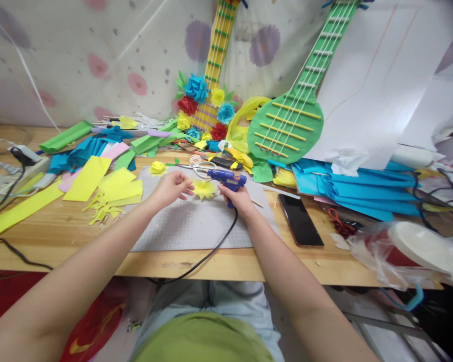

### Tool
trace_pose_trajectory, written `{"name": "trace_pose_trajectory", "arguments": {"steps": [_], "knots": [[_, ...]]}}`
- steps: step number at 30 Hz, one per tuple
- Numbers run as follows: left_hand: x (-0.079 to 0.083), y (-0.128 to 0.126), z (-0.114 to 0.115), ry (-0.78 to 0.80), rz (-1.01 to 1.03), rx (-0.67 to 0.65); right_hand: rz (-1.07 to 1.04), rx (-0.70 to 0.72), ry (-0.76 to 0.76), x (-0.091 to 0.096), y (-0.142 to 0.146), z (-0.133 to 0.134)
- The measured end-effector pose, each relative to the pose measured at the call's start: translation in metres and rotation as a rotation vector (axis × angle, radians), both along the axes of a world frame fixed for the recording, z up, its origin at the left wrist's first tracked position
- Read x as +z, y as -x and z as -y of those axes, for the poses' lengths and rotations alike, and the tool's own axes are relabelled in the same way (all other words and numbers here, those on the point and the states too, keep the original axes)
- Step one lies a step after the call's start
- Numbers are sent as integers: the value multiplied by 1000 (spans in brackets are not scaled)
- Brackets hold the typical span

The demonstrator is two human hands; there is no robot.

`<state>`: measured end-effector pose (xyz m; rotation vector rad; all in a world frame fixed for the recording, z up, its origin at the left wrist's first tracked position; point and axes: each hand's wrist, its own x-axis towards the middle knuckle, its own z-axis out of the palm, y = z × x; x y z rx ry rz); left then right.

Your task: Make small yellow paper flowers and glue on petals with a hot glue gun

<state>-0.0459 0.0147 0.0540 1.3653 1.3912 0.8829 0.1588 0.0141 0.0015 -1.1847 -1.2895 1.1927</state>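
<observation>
My right hand (238, 197) is closed around a blue glue gun (226, 178), its nozzle pointing left over a yellow paper flower (204, 189). That flower lies on a grey cutting mat (196, 223). My left hand (171, 187) sits just left of the flower, fingers pinched together near its edge; whether they hold anything is too small to tell. The gun's black cord (215, 246) runs down off the table's front edge.
Scissors (196, 166) and a second yellow flower (158, 167) lie behind the mat. Coloured paper sheets (94, 176) cover the left side. A black phone (300, 220) lies to the right, a plastic bag (407, 254) beyond it. Two paper guitars (287, 123) lean on the wall.
</observation>
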Motion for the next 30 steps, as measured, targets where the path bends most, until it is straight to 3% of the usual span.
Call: {"name": "trace_pose_trajectory", "arguments": {"steps": [8,18,23,30], "knots": [[6,1,6,70,116,-5,-345,-32,8,-1,-4,-7],[4,6,6,0,177,-8,-360,-50,32,-1,-3,-8],[0,6,7,-125,4,-57,-368,-59,39,0,-3,-8],[-8,3,3,-449,-534,-175,-345,-60,37,0,-3,-8]]}}
